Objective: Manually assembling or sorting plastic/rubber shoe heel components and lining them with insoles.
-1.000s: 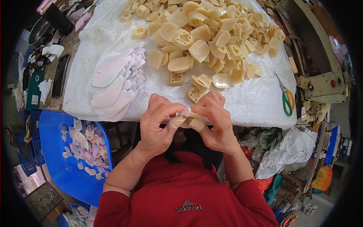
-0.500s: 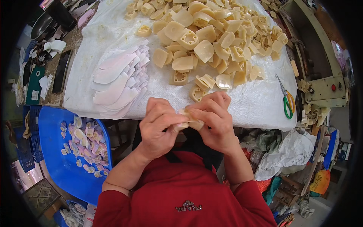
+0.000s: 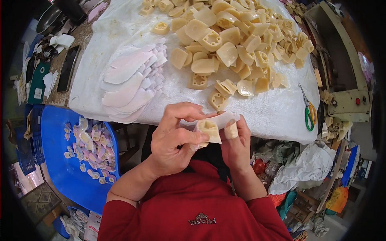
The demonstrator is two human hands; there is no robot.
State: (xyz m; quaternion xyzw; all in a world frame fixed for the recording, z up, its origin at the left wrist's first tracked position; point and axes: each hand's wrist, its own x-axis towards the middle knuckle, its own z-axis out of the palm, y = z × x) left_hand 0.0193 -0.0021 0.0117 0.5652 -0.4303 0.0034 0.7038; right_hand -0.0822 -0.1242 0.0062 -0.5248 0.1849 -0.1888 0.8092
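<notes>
My left hand [image 3: 171,142] grips a cream plastic shoe heel [image 3: 208,127] just off the table's front edge, its hollow end facing up. From the heel a pale pinkish-white strip [image 3: 225,117] reaches across to my right hand [image 3: 237,150], which pinches its free end between thumb and fingers. A beige wrap covers the tip of my right thumb. The strip appears to lie against the heel's far side, though my left fingers hide part of that contact. Beyond my hands lies a single heel [image 3: 218,100], with a big pile of similar heels [image 3: 229,52] farther back.
Fanned, overlapping pale strips [image 3: 124,96] lie at left on the white-covered table [image 3: 177,94]. Scissors [image 3: 307,108] with green and orange handles rest at the right edge. A blue tub [image 3: 60,160] at lower left contains several strip-wrapped heels. A phone [image 3: 68,69] lies farther left.
My hands have drawn apart, with the heel turned hollow end up in my left hand. The strip now shows stretched out toward my right hand. The whole view has shifted slightly.
</notes>
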